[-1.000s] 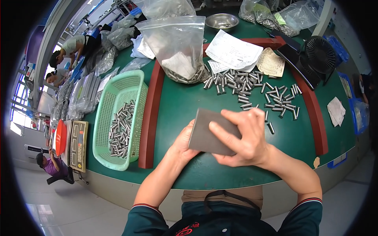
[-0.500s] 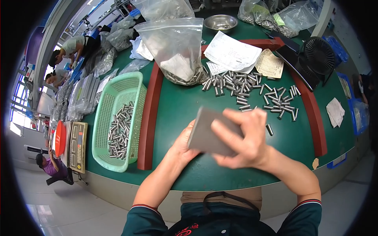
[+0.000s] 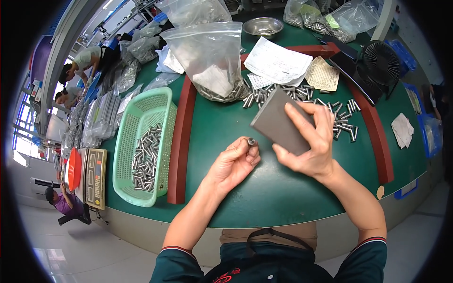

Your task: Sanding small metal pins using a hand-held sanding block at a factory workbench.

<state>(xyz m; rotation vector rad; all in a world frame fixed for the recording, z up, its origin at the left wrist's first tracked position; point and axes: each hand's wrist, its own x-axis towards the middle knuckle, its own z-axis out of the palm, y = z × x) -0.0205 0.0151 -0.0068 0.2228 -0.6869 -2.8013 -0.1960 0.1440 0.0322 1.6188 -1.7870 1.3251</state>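
Note:
My left hand (image 3: pixel 235 165) pinches a short metal pin (image 3: pixel 251 141) between thumb and finger, its round end turned up. To the right, my right hand (image 3: pixel 315 141) grips a flat grey rectangular pad (image 3: pixel 281 121), held tilted above the table with fingers over its face. The pad and the pin are apart. Beyond the pad lies a loose pile of metal pins (image 3: pixel 347 118), partly hidden by the pad and my right hand. On the left stands a green plastic basket (image 3: pixel 121 155) with many similar pins (image 3: pixel 147 162) inside.
Red-brown strips (image 3: pixel 179 151) border the green tabletop (image 3: pixel 222 123). At the back are a clear bag of pins (image 3: pixel 212 61), papers (image 3: pixel 278 61), a metal bowl (image 3: pixel 263 27) and a black fan (image 3: pixel 383 66). A scale (image 3: pixel 96 179) stands left. Other people work at far left.
My right hand has moved the grey pad up and to the right, away from my left hand. The pin in my left hand, hidden before, now shows.

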